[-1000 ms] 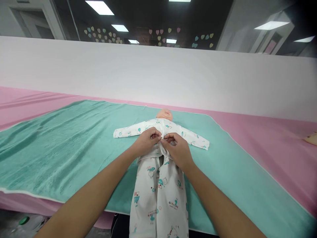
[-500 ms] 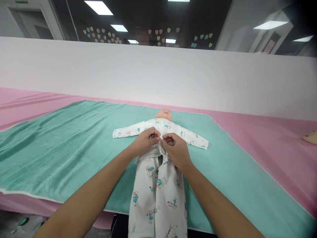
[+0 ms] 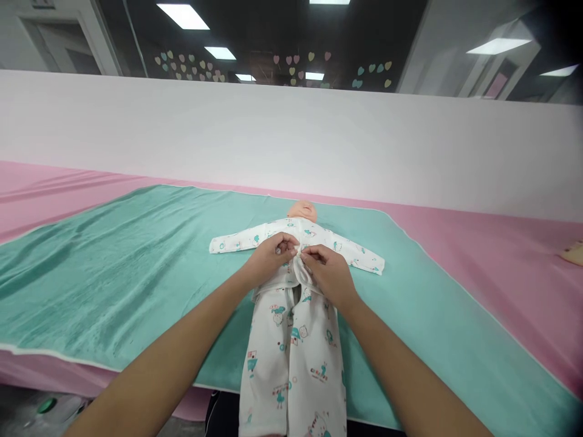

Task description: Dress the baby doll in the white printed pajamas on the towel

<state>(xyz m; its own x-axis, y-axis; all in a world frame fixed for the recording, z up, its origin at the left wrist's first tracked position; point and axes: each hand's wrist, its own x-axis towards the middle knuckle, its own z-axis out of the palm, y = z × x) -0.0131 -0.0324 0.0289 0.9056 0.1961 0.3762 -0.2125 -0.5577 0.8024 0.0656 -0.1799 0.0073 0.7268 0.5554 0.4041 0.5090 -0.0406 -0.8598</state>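
Note:
A baby doll lies on its back, head away from me, in a white printed long-sleeved baby shirt with its sleeves spread. Matching white trousers cover its legs and reach toward me past the cloth's near edge. At the shirt's middle front, my left hand pinches the white front edging from the left. My right hand pinches the edging from the right, its fingertips close to the left ones. A curved white trim hangs below the fingers. Whether a snap or a tie lies between the fingertips is hidden.
A turquoise cloth lies under the doll, over a pink cover. A low white wall stands behind, with dark glass above. At the right edge is a pale object; at lower left, a green-capped clear container.
Both hands stay at the shirt front, and the fingertips have shifted slightly. The trim below them now shows as a wider loop. The whole view has moved a little.

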